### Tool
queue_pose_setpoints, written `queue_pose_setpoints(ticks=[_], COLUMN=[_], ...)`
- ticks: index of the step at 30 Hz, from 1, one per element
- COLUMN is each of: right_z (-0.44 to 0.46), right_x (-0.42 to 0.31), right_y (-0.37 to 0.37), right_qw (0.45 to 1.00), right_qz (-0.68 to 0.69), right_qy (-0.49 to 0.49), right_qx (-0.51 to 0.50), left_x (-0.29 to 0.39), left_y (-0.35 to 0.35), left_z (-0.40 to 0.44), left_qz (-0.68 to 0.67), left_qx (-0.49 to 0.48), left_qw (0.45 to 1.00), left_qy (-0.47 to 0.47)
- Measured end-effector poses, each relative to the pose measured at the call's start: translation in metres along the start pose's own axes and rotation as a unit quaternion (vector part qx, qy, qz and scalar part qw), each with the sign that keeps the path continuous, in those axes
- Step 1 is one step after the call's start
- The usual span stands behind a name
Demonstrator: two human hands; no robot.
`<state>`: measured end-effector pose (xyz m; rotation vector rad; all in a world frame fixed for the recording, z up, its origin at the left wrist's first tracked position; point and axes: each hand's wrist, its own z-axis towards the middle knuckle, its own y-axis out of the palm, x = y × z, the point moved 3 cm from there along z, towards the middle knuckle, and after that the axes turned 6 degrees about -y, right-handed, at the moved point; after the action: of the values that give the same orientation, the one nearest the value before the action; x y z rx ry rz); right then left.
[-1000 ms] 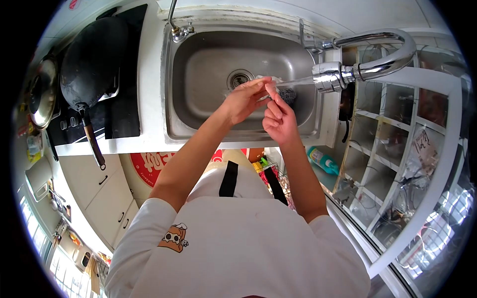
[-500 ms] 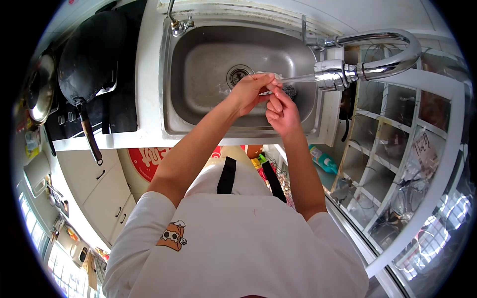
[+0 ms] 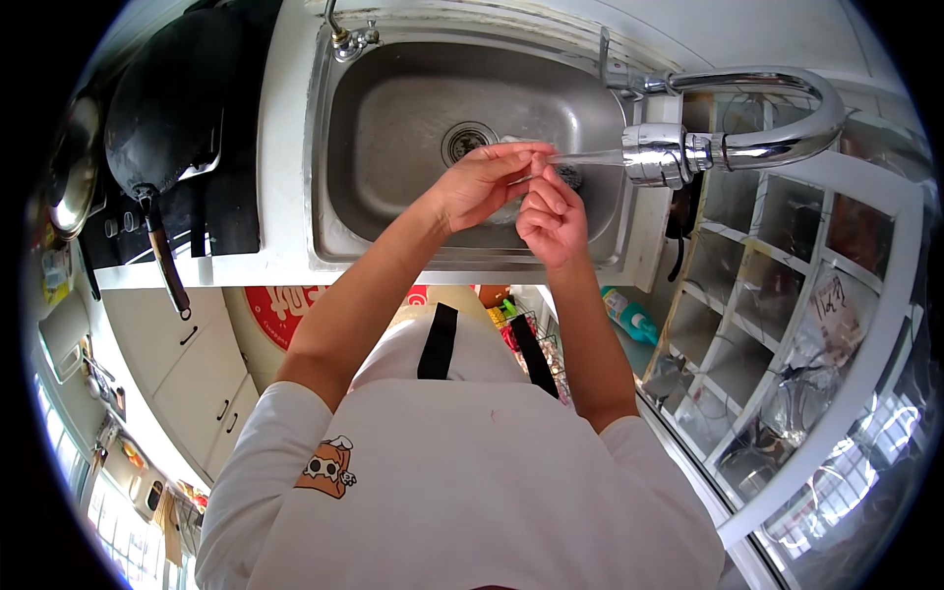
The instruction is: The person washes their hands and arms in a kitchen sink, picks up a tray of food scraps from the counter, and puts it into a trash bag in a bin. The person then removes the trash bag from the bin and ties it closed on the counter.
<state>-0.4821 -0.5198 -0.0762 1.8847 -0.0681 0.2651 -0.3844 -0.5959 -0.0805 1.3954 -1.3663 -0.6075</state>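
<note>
My left hand [image 3: 479, 185] and my right hand [image 3: 553, 218] meet at the fingertips over the steel sink [image 3: 393, 108]. Thumb and fingers of the left are pinched together, and the fingers of the right are curled in against them. Whatever lies between the fingertips is too small and hidden to name. A stream of water [image 3: 590, 157] from the chrome faucet [image 3: 654, 154] hits the fingertips from the right. Behind the hands, a dark scouring pad [image 3: 570, 175] shows in part at the sink's bottom, and the drain [image 3: 468, 143] lies to the left.
On the left, a black wok [image 3: 177, 103] with a wooden handle stands on the stove. A second small tap [image 3: 352, 41] rises at the sink's back left corner. A white shelf rack [image 3: 757, 261] stands on the right, near a teal bottle [image 3: 629, 317].
The view has shifted slightly. Both hands stay together in the stream, with the fingers changing position a little. Water now spreads over the sink bottom behind the left fingers.
</note>
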Motion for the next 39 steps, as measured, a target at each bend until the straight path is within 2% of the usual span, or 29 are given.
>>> queue_pose_setpoints(ticks=[4,10,13,19,22,28,31,34,37,39], right_z=[0.001,0.003,0.002,0.001,0.002,0.002,0.003,0.003,0.004,0.007], right_x=[0.003,0.003,0.011,0.018,0.021,0.029,0.029,0.031,0.031,0.039], right_y=[0.005,0.002,0.014,0.019,0.017,0.023,0.023,0.022,0.012,0.027], right_qw=[1.0,0.99,0.965,0.899,0.886,0.88,0.907,0.91,0.911,0.9], right_qz=[0.002,-0.122,-0.236,-0.392,-0.43,-0.431,-0.385,-0.385,-0.384,-0.395], right_qy=[-0.008,-0.053,-0.094,-0.159,-0.165,-0.18,-0.168,-0.154,-0.147,-0.168], right_qx=[0.021,0.049,0.071,0.11,0.058,0.085,0.04,0.007,0.027,0.075], left_x=[0.001,0.003,0.005,0.002,0.003,0.002,0.005,0.009,0.01,0.01], left_y=[0.0,0.005,0.011,0.017,0.026,0.027,0.033,0.033,0.031,0.03], left_z=[-0.002,-0.005,-0.007,-0.009,-0.011,-0.015,-0.016,-0.018,-0.019,-0.02], left_qz=[-0.001,0.022,0.05,0.017,-0.037,-0.042,-0.026,-0.03,-0.023,-0.032], left_qx=[-0.007,-0.005,-0.004,0.008,0.029,0.023,0.035,0.04,0.036,0.037], left_qw=[1.0,0.999,0.998,0.998,0.997,0.997,0.996,0.996,0.996,0.995], left_qy=[0.021,0.034,0.043,0.057,0.06,0.061,0.076,0.067,0.078,0.084])
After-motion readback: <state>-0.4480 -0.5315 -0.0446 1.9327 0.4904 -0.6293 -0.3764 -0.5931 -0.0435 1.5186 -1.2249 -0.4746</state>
